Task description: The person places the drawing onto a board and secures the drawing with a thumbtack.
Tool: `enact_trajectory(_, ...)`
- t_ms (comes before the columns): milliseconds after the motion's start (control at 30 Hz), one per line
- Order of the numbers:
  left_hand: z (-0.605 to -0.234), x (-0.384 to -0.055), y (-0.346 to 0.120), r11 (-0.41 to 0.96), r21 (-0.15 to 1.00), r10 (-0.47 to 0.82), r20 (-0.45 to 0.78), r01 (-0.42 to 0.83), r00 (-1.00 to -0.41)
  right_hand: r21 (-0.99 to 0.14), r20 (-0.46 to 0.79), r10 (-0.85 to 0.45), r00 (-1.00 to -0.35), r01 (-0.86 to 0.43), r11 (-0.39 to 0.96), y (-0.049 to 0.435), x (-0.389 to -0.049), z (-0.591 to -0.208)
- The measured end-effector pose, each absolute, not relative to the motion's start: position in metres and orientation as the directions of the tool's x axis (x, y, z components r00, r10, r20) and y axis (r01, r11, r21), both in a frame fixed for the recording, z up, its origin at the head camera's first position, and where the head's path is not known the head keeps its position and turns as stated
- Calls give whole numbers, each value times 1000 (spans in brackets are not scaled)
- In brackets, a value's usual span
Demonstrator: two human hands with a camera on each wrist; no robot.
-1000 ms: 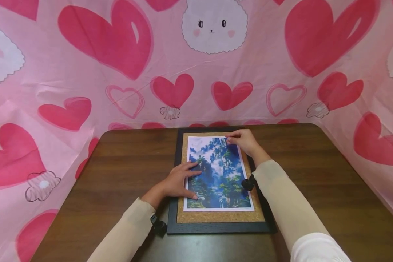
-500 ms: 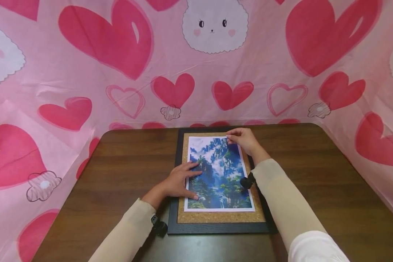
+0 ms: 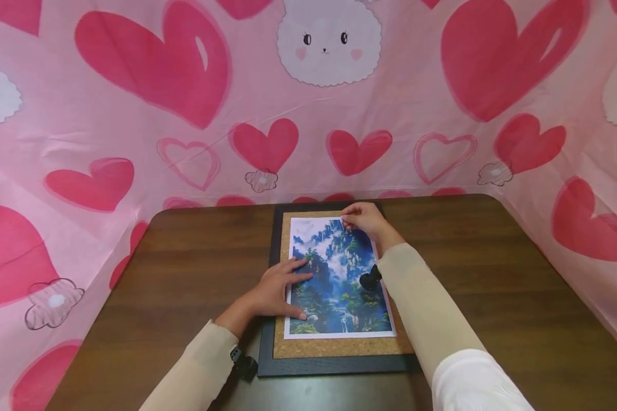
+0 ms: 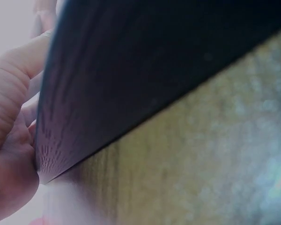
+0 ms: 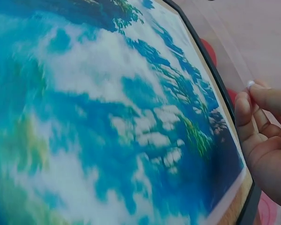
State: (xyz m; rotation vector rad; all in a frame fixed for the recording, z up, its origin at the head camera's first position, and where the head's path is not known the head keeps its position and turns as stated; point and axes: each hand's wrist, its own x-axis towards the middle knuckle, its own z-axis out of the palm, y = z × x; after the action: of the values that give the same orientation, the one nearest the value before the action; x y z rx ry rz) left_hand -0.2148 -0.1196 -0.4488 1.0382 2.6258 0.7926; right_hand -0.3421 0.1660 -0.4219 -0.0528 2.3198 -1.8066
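A landscape print (image 3: pixel 334 285) with blue mountains and a white border lies on a cork board (image 3: pixel 339 346) in a black frame (image 3: pixel 334 366). My left hand (image 3: pixel 280 290) rests with fingers spread over the print's left side. Thumb and index finger of my right hand (image 3: pixel 362 220) pinch a small white pushpin (image 5: pixel 251 84) at the print's top edge, right of the middle. In the right wrist view, this hand (image 5: pixel 269 131) appears beyond the frame's far edge. The left wrist view mostly shows the frame's dark side (image 4: pixel 131 84), with part of the left hand (image 4: pixel 11 117) behind it.
The frame lies on a dark brown wooden table (image 3: pixel 211 251), close to its back edge. A pink curtain (image 3: pixel 308 103) printed with hearts hangs behind and along both sides. Black wrist cameras, including the left one (image 3: pixel 245 366), stick out from both sleeves.
My right hand has shifted slightly left along the print's top edge, still pinching. The left hand stays on the print. The head view has turned a little.
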Motion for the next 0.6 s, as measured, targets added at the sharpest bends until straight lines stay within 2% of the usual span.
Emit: enact_trajectory(600,-447,-214,-120,622,554,673,-18,553,-739,-947,-186,17,-982,184,264,134,-342,-430)
